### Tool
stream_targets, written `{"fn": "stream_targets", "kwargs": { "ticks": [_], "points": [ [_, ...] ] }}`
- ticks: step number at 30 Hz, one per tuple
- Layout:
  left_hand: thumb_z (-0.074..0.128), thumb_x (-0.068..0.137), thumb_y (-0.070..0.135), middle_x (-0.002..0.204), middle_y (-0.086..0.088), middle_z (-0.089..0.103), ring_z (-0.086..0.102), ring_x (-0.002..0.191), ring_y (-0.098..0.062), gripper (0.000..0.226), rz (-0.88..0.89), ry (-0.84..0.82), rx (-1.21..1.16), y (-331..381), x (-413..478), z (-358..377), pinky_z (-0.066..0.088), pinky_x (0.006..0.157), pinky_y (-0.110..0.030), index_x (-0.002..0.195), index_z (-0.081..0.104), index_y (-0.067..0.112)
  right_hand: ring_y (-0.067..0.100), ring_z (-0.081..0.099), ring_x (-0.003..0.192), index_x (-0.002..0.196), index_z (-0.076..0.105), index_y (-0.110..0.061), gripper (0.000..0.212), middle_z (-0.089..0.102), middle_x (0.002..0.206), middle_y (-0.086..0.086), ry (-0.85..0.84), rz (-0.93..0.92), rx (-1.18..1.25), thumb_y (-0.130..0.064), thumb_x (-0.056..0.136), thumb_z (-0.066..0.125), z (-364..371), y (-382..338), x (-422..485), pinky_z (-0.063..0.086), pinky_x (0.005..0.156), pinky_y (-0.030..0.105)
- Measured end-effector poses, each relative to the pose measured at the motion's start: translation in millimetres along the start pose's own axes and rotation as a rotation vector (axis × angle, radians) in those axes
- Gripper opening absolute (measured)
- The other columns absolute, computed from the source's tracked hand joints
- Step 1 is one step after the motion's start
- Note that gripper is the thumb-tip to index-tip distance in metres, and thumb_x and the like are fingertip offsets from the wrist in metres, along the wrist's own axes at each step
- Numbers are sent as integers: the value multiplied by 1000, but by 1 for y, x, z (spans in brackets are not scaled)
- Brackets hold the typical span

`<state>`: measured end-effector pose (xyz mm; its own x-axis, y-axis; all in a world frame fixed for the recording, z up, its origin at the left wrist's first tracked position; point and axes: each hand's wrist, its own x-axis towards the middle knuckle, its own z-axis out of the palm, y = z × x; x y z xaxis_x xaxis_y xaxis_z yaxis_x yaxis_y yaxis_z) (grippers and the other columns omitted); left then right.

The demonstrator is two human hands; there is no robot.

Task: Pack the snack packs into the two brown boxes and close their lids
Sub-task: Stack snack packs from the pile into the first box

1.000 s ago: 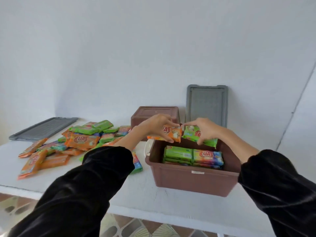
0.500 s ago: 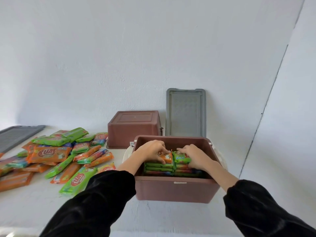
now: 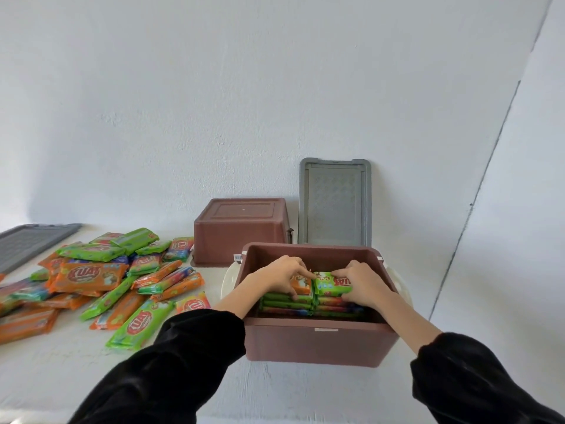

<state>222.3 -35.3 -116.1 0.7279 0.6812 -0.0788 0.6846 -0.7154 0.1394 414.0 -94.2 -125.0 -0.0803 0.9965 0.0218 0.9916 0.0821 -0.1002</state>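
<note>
An open brown box (image 3: 315, 344) stands in front of me on the white table, holding two stacks of snack packs. Inside it, my left hand (image 3: 282, 275) holds an orange snack pack (image 3: 301, 286) on top of the left stack. Beside it, my right hand (image 3: 363, 284) holds a green snack pack (image 3: 331, 284) on top of the right stack. A second brown box (image 3: 241, 228) sits upside down behind, near the wall. Several loose orange and green snack packs (image 3: 101, 280) lie piled on the table to the left.
A grey lid (image 3: 334, 201) leans upright against the wall behind the open box. Another grey lid (image 3: 27, 241) lies flat at the far left of the table. A white rounded object (image 3: 227, 280) peeks out beside the open box. The white wall is close behind.
Both hands came down from above the box rim into the box with their packs and now rest them on the stacks. The view has shifted right and closer.
</note>
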Motion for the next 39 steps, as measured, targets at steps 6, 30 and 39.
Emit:
{"fn": "stream_targets", "kwargs": {
  "ticks": [6,30,39],
  "points": [
    [74,76,12,139,-8,41,32,127,-25,74,19,-26,-37,-4,0,2,22,109,-33,140,40,26,24,40,118,138,41,-22,68,43,127,6,-13,12,-75,-36,78,68,-1,-3,2,43,97,34],
    [69,77,44,126,-9,47,43,117,-24,70,-38,84,108,-3,-5,3,38,97,-36,137,44,19,22,40,120,139,39,-24,72,44,128,6,-55,-19,-67,-49,77,66,-9,2,1,41,94,33],
    [72,78,31,110,-6,59,54,102,-19,46,-94,229,-34,-16,-30,-33,46,87,-35,121,60,17,23,52,113,128,53,-24,55,52,120,7,92,-73,282,-46,80,65,-36,-52,17,46,92,36]
  ]
}}
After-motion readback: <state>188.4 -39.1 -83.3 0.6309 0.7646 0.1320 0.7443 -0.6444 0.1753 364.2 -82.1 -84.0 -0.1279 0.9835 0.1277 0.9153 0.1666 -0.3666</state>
